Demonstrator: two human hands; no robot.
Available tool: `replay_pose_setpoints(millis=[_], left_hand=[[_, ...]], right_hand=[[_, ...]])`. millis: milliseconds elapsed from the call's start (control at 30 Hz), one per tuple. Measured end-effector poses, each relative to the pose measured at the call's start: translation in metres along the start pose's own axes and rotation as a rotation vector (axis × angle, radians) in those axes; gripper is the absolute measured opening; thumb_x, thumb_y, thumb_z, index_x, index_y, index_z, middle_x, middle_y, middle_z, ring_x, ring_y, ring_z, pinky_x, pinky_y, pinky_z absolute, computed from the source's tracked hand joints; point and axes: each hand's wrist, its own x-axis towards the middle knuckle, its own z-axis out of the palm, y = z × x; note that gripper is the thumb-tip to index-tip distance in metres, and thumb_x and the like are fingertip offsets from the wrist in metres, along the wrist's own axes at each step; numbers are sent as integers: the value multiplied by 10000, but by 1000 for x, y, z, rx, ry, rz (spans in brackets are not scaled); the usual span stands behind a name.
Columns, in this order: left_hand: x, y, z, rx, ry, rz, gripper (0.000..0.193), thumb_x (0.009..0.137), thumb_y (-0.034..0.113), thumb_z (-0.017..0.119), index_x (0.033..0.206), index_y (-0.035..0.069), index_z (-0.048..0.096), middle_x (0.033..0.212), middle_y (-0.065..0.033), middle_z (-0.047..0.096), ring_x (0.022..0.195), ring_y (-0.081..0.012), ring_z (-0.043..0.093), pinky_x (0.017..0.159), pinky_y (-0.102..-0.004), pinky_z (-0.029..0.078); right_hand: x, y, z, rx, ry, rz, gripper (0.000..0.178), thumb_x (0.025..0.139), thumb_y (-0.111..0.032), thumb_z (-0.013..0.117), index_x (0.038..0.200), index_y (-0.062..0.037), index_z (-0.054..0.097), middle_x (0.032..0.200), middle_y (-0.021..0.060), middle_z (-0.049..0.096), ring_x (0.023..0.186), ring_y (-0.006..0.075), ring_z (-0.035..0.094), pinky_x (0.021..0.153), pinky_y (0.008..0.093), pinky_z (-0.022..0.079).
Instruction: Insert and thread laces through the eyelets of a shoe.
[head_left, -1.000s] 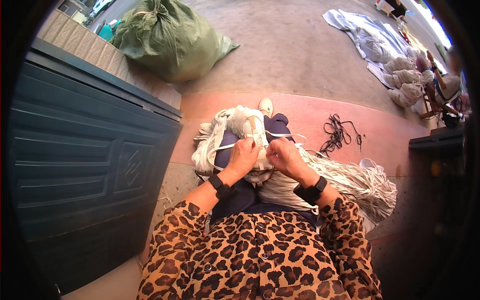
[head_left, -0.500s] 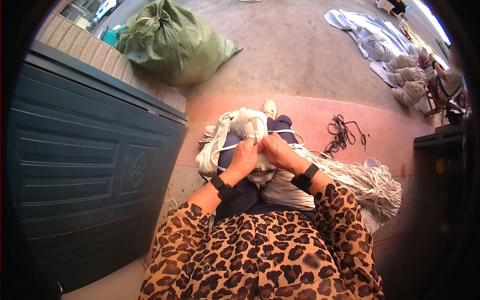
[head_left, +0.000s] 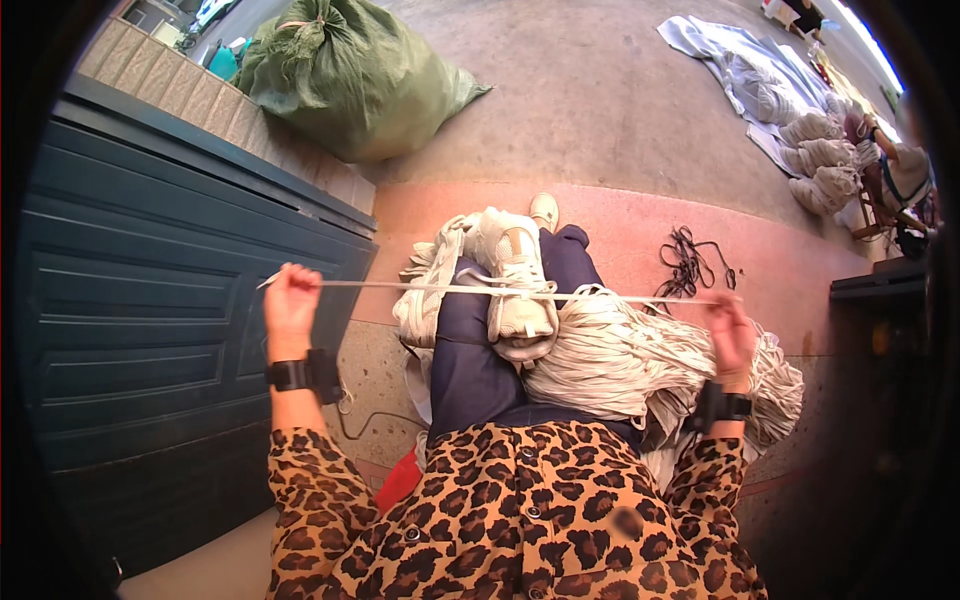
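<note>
A beige and white sneaker [head_left: 523, 300] rests on my lap, its opening toward me and its toe pointing away. A pale shoelace [head_left: 400, 286] threaded through it stretches nearly straight out to both sides. My left hand [head_left: 293, 300] is closed around one end, well left of my lap, with a short tip sticking out past the fingers. My right hand [head_left: 731, 325] pinches the other end above the laces on the right; its fingers are slightly blurred. A big bundle of off-white laces [head_left: 620, 355] spreads over my right thigh and beyond.
More pale laces [head_left: 425, 300] hang over my left leg. A dark tangled cord [head_left: 688, 262] lies on the reddish floor. Left stands a dark blue panelled door [head_left: 150, 330], with a full green sack [head_left: 350, 85] beyond. A person [head_left: 900, 180] sits far right near lace bundles [head_left: 825, 165].
My hands have moved from close together over the shoe to wide apart on either side. The lace between them is now pulled out straight, and the sneaker shows more fully.
</note>
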Motion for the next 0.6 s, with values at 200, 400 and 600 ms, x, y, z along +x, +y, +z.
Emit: replay_pose_setpoints(millis=[200, 400, 600], left_hand=[[-27, 67, -40, 147, 365, 11, 123, 905, 84, 458, 783, 66, 453, 599, 9, 375, 510, -99, 350, 453, -239, 289], [-24, 0, -15, 520, 366, -25, 62, 855, 146, 577, 866, 100, 537, 630, 27, 479, 493, -73, 421, 417, -224, 306], [-35, -98, 61, 903, 25, -127, 101, 868, 171, 554, 887, 73, 542, 629, 23, 495, 495, -55, 459, 427, -192, 346]], right_hand=[[-52, -140, -61, 162, 422, -390, 155, 860, 16, 401, 725, -57, 378, 598, 25, 328, 548, 142, 328, 548, 273, 335], [9, -28, -2, -471, 533, -178, 124, 892, -138, 507, 784, -128, 446, 604, -46, 363, 484, 62, 289, 427, 211, 261], [62, 153, 60, -1558, -103, -2, 446, 724, -66, 644, 1135, -48, 471, 738, 33, 560, 660, 146, 558, 606, 273, 454]])
